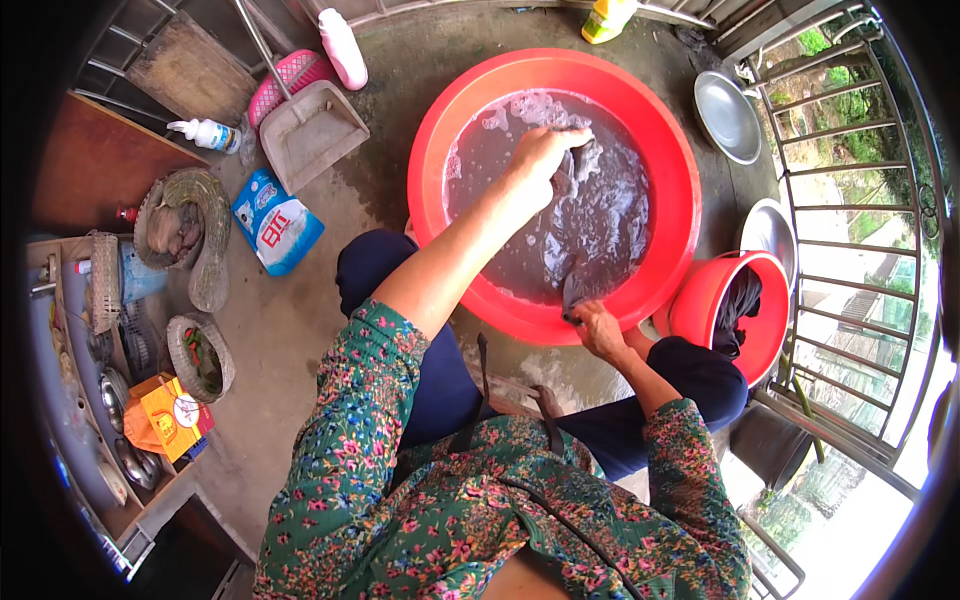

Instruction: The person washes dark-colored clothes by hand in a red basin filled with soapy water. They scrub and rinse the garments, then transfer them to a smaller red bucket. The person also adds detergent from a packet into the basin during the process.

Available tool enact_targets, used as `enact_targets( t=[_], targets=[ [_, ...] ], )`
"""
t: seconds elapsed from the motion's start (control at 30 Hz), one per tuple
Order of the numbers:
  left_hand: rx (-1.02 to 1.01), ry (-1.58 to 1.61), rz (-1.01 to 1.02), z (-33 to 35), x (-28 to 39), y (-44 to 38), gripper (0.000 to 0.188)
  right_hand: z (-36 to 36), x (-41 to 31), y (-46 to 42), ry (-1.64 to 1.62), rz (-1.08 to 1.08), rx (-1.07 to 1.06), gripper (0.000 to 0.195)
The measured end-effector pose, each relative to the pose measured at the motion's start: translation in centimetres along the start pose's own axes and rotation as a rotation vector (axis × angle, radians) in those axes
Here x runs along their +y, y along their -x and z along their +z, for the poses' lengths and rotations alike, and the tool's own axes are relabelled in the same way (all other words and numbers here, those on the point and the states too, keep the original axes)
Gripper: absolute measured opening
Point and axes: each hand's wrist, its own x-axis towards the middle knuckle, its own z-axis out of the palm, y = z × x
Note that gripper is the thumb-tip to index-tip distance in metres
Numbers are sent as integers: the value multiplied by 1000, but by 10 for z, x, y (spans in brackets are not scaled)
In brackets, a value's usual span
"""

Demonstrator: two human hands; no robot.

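A large red plastic basin of murky, foamy grey water stands on the floor before me. My left hand reaches over its middle, with the fingers closed on one end of a dark wet cloth. At the near right rim, my right hand grips another dark part of cloth. Between the hands the fabric seems to lie in the water; whether it is all one piece is hard to tell.
Right of the basin stands a red bucket with dark cloth inside. Metal basins lean near the railing. To the left are a blue detergent bag, a dustpan, a pink bottle and woven baskets.
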Motion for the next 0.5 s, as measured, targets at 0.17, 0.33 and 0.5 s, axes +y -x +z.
enact_targets(
  t=[0.17,0.33,0.5],
  targets=[
    [-7,-47,-24,-2,1,0,15,18,-18,35,-44,-1,-26,20],
    [1,-104,-45,-5,3,3,15,17,-20,42,16,-47,-2,23],
    [8,-108,-45,-5,7,7,14,11,-17,43,-26,26,-110,23]
  ],
)
